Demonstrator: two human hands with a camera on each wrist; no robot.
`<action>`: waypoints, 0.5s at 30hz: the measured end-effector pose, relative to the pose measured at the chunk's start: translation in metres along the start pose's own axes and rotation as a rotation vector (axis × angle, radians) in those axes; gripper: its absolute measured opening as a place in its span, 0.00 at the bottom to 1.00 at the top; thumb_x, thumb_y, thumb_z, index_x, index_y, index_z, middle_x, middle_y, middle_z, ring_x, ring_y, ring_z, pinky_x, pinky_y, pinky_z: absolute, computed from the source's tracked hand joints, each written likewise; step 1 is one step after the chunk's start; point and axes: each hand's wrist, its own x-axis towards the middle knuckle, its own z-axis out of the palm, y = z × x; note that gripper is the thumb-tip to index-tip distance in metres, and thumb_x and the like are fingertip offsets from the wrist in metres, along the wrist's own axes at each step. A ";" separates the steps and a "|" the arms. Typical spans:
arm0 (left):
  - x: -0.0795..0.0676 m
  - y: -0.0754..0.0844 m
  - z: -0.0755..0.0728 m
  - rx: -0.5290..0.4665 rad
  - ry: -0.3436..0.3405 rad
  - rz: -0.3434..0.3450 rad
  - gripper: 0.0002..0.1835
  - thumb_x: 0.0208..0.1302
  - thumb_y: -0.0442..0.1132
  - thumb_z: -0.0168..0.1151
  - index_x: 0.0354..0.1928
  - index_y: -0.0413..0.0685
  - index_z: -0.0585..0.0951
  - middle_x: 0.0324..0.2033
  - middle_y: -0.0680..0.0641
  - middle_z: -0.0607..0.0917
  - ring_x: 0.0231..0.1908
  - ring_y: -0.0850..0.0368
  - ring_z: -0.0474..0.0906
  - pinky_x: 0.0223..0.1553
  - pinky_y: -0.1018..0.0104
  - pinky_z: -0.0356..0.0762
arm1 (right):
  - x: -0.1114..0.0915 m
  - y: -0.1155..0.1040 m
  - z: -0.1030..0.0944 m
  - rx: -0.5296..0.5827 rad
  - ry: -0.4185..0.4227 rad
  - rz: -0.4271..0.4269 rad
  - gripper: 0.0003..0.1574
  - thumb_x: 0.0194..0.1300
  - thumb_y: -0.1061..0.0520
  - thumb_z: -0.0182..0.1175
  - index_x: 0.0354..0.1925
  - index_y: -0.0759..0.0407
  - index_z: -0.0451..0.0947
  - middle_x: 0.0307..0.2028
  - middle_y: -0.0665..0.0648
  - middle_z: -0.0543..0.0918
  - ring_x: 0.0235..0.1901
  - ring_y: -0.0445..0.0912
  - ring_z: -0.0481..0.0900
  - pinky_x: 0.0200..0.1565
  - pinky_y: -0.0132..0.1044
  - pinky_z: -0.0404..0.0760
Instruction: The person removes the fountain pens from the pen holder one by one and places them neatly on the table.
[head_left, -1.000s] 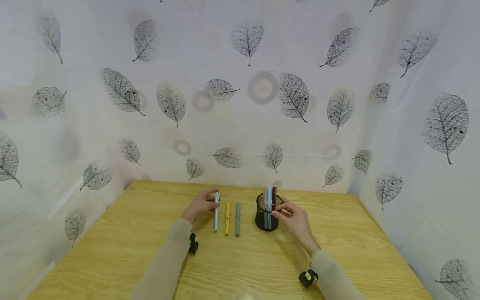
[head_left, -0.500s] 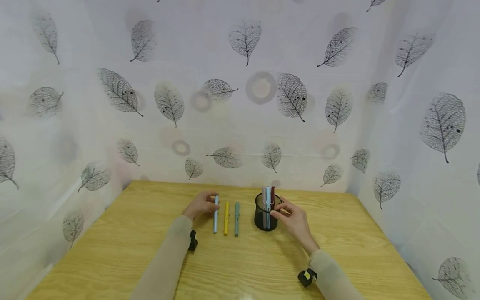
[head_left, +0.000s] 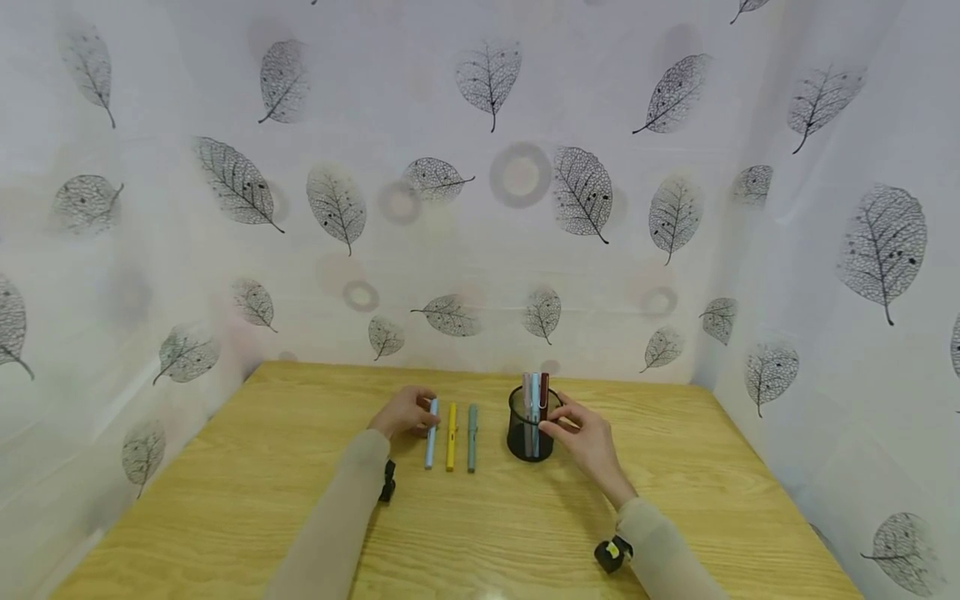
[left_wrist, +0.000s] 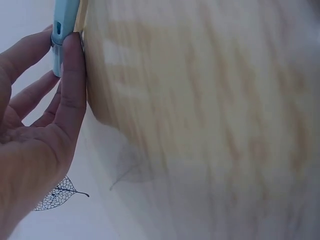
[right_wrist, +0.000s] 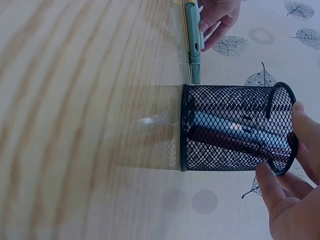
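In the head view my left hand (head_left: 405, 411) pinches a light blue pen (head_left: 431, 446) near its far end, thumb and fingers on either side. The left wrist view shows the same pen (left_wrist: 66, 17) between the fingertips, close over the wooden surface. To its right lie a yellow pen (head_left: 452, 442) and a green pen (head_left: 472, 442), roughly parallel. My right hand (head_left: 588, 437) grips the rim of a black mesh pen holder (right_wrist: 235, 127), thumb outside and fingers at the far side. Inside stand a pinkish pen (head_left: 527, 385), a light blue pen (head_left: 535, 392) and a dark red pen (head_left: 544, 390).
The wooden table (head_left: 465, 542) carries the loose pens left of the holder. A pale curtain (head_left: 442, 242) with leaf prints encloses the back and both sides. Each wrist wears a black camera, such as the right wrist camera (head_left: 611, 554).
My left hand has moved slightly down and towards me with the light blue pen, which now lies lower, level with the yellow pen. The right hand stays on the holder's rim.
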 end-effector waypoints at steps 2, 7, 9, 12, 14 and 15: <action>0.000 -0.001 0.000 -0.010 0.003 -0.006 0.29 0.59 0.24 0.65 0.64 0.31 0.70 0.51 0.33 0.77 0.37 0.51 0.81 0.36 0.62 0.86 | 0.000 0.001 0.000 -0.003 0.000 -0.001 0.13 0.57 0.52 0.72 0.37 0.58 0.83 0.68 0.60 0.72 0.57 0.56 0.80 0.51 0.38 0.83; 0.001 -0.004 -0.001 -0.050 0.000 -0.010 0.29 0.59 0.24 0.65 0.64 0.31 0.71 0.47 0.35 0.76 0.34 0.52 0.81 0.33 0.62 0.86 | 0.000 0.000 0.000 0.002 0.002 -0.003 0.13 0.57 0.52 0.72 0.37 0.58 0.83 0.67 0.59 0.72 0.57 0.57 0.80 0.52 0.38 0.83; 0.001 -0.005 -0.001 -0.054 -0.004 -0.006 0.29 0.59 0.24 0.65 0.64 0.31 0.70 0.46 0.35 0.76 0.34 0.52 0.82 0.33 0.62 0.86 | 0.000 0.000 0.000 0.004 0.001 -0.007 0.13 0.57 0.52 0.72 0.37 0.58 0.83 0.68 0.60 0.72 0.57 0.57 0.79 0.52 0.39 0.83; 0.002 -0.006 -0.003 -0.066 -0.008 -0.012 0.29 0.59 0.24 0.65 0.64 0.32 0.70 0.46 0.36 0.77 0.34 0.52 0.82 0.34 0.62 0.86 | -0.001 -0.001 0.000 0.005 -0.001 -0.012 0.13 0.57 0.52 0.72 0.37 0.58 0.83 0.68 0.60 0.71 0.58 0.57 0.79 0.52 0.39 0.83; 0.002 -0.007 -0.003 -0.068 -0.015 -0.011 0.30 0.59 0.24 0.65 0.64 0.32 0.70 0.46 0.36 0.77 0.35 0.51 0.82 0.35 0.62 0.86 | -0.001 -0.001 0.000 0.005 -0.001 -0.014 0.13 0.57 0.52 0.72 0.37 0.58 0.83 0.68 0.61 0.71 0.58 0.57 0.79 0.52 0.39 0.83; 0.002 -0.008 -0.004 -0.071 -0.018 -0.014 0.30 0.59 0.24 0.65 0.65 0.32 0.70 0.47 0.36 0.77 0.36 0.51 0.83 0.35 0.62 0.86 | -0.001 -0.001 0.000 0.005 0.000 -0.014 0.13 0.57 0.52 0.72 0.37 0.58 0.83 0.67 0.61 0.71 0.58 0.58 0.79 0.52 0.39 0.83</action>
